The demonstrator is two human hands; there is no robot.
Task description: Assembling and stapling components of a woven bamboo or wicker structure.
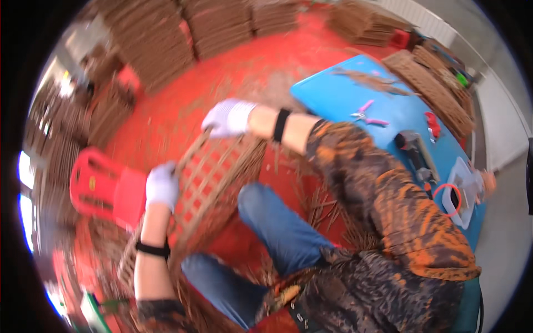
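Observation:
A brown wooden lattice panel (206, 176) slants up in front of my knees, and red floor shows through its diamond-shaped openings. My left hand (162, 187), in a white glove, is closed on the panel's left edge. At its far top corner, my right hand (229, 117), gloved the same way, has its fingers wrapped round the end. More brown slats or lattice lie beneath the panel, beside my legs; where one piece ends and another begins is hard to make out.
A red plastic chair (114, 188) stands at the left. On the right, a blue table (327, 89) carries pink-handled pliers (369, 117), a dark power tool (413, 155), a red tool (433, 126) and a clear plastic tray (465, 191). Stacked panels (150, 44) rise behind; loose sticks (325, 208) litter the floor.

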